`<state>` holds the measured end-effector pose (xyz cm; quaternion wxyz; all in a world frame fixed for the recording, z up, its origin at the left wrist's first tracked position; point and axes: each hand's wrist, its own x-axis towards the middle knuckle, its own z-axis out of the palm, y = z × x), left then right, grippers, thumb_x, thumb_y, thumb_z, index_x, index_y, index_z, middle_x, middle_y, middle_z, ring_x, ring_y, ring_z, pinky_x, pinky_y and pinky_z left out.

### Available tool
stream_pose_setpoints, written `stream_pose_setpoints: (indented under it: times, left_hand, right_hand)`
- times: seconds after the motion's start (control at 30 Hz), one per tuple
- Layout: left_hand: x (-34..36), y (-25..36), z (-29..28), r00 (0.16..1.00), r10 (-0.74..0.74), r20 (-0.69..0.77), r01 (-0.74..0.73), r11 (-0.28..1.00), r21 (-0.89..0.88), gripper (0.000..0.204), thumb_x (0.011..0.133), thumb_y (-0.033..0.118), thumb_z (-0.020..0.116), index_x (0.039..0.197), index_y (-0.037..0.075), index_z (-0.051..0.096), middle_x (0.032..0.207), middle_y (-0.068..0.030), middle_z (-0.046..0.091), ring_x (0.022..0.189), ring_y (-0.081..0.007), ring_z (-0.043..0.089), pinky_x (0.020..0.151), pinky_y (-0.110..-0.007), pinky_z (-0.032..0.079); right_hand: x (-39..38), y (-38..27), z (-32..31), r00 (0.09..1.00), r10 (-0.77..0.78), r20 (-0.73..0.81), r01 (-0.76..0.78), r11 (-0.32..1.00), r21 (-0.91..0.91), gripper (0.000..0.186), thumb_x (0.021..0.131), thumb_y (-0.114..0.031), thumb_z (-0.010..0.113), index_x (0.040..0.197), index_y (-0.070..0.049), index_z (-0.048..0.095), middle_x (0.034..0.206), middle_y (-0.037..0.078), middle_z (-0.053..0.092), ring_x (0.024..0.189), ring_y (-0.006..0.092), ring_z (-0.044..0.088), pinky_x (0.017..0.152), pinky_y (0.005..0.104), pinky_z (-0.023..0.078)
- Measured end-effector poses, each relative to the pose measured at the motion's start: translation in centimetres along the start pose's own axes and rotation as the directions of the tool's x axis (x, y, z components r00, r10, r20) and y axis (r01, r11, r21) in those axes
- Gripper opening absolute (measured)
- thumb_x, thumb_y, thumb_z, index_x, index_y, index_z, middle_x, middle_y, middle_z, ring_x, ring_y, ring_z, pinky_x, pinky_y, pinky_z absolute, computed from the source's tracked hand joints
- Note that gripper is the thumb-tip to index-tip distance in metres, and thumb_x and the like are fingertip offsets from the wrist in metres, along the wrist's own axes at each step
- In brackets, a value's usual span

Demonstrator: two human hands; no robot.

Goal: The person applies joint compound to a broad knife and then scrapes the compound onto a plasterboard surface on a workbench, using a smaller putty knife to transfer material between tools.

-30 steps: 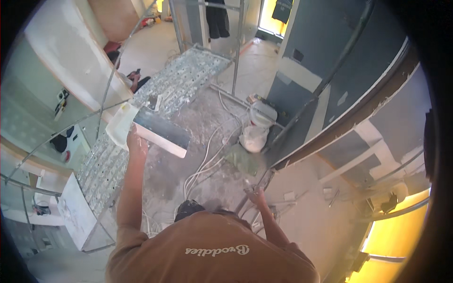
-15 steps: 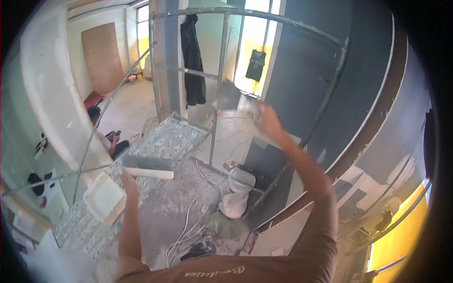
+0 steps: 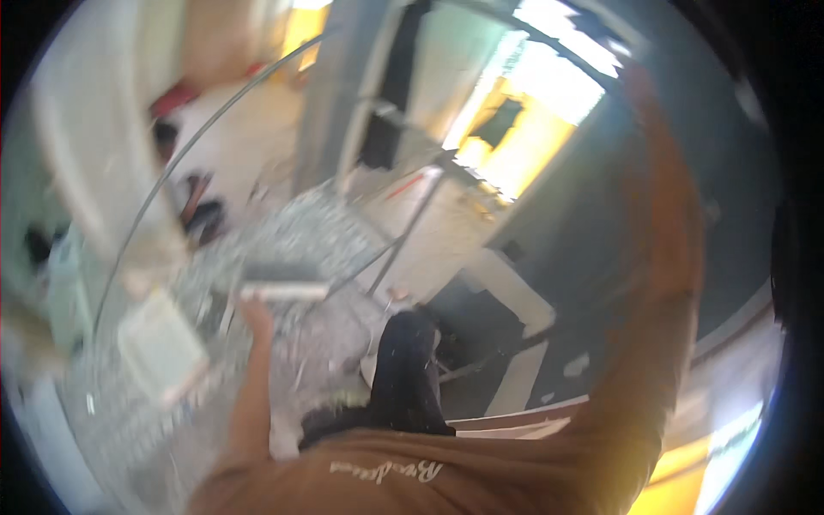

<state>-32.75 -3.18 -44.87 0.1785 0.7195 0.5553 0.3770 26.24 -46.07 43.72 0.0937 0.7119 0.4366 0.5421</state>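
My left hand point(image 3: 257, 314) is closed on the pale edge strip of a wide-bladed putty knife point(image 3: 287, 290), held over the speckled platform. Its dark blade points away from me. My right arm reaches far up to the upper right, beside the dark grey wall. At its end my right hand point(image 3: 633, 75) is smeared by motion, closed around a putty knife point(image 3: 592, 31) with a dark blade against the bright window. A pale rectangular tray point(image 3: 161, 348) lies left of my left hand.
Under me is a speckled scaffold platform point(image 3: 318, 227). Thin metal bars point(image 3: 403, 249) cross the view ahead, and another brace point(image 3: 184, 150) runs at the left. A person point(image 3: 193, 197) crouches low beyond the left wall edge. My dark-trousered leg point(image 3: 403, 369) is bent forward.
My right hand with its putty knife has swung up and to the right. The whole view has tilted and blurred, and my leg has come into sight. My left hand still holds its blade.
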Motion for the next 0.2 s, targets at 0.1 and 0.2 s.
stream_pose_setpoints:
  times: [0.1,0.2]
  left_hand:
    - [-7.3,14.0,5.3,0.943,0.315,0.109,-0.317,0.949,-0.005,0.049,0.095,0.013,0.059,0.140,-0.002,0.051,0.142,-0.0302,0.048,0.138,-0.0467,0.039,0.118,-0.054,0.028]
    - [-6.6,16.5,0.6,0.999,0.032,0.013,-0.025,0.923,-0.383,0.053,0.103,0.020,0.053,0.145,-0.008,0.037,0.147,-0.0353,0.037,0.139,-0.0509,0.033,0.118,-0.055,0.025]
  right_hand:
    - [-5.4,13.8,-5.8,0.898,-0.436,-0.052,0.404,0.866,-0.294,0.058,0.091,-0.057,0.065,0.119,-0.006,0.070,0.111,0.023,0.070,0.102,0.0414,0.065,0.087,0.0524,0.050]
    - [-5.4,11.0,-2.1,0.989,0.101,0.105,-0.070,0.961,-0.267,0.062,0.090,-0.057,0.065,0.092,0.005,0.071,0.081,0.029,0.068,0.075,0.0439,0.065,0.068,0.0553,0.050]
